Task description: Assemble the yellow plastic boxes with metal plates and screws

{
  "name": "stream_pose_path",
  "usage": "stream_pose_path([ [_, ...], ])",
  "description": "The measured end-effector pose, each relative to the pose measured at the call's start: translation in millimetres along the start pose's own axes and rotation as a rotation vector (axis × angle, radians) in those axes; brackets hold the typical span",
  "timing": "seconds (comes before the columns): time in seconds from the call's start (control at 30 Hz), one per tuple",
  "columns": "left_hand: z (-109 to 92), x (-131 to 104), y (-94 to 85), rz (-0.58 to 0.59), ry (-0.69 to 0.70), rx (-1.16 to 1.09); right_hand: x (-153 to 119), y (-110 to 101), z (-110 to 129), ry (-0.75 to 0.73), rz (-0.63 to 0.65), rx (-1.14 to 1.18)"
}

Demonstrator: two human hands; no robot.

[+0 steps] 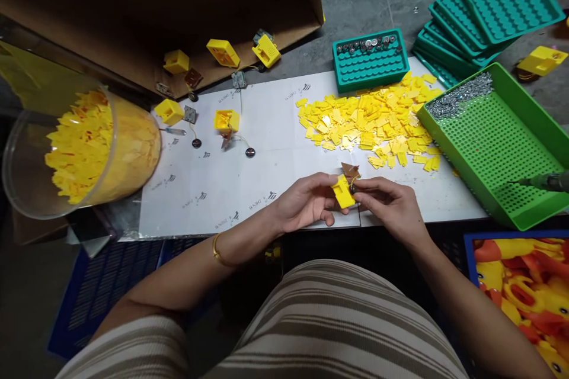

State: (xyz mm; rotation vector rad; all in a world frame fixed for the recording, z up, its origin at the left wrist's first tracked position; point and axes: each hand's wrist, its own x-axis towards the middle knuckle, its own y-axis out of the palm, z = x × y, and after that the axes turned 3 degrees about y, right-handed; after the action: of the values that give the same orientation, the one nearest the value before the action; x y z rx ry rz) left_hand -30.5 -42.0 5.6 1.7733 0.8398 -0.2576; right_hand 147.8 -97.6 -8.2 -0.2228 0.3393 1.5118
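Observation:
Near the front edge of the white work surface, my left hand point(306, 201) grips a small yellow plastic housing point(343, 192). On its right side my right hand point(391, 204) pinches a small round black speaker point(352, 188) against or beside the housing. A brown circuit board point(350, 170) hangs on wires at the far side of the housing. Beyond my hands lies a spread pile of flat yellow plastic pieces point(373, 121). To the left sits another yellow housing point(226, 121), with a wired black speaker point(250, 153) beside it.
A clear tub point(133, 145) of yellow pieces lies tipped at left, before a cardboard box point(284, 12). A teal tray point(371, 74) holds small round metal parts. At right are a green basket point(524, 130) with screws, a screwdriver point(544, 181) and stacked teal trays point(511, 6).

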Motion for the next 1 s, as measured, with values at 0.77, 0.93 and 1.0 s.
stream_pose_path([
  [0.77, -3.3, 1.4, 1.8, -0.186, -0.023, -0.103, -0.7, -18.6, 13.7, -0.312, -0.120, -0.683],
  [0.93, -5.6, -3.5, 2.9, -0.118, -0.110, -0.191, -3.3, -30.7, 21.3, -0.283, -0.091, -1.090],
  [1.0, -3.7, -2.4, 5.1, -0.121, -0.036, -0.220, -5.4, -31.6, 22.8, -0.151, 0.060, -1.006],
])
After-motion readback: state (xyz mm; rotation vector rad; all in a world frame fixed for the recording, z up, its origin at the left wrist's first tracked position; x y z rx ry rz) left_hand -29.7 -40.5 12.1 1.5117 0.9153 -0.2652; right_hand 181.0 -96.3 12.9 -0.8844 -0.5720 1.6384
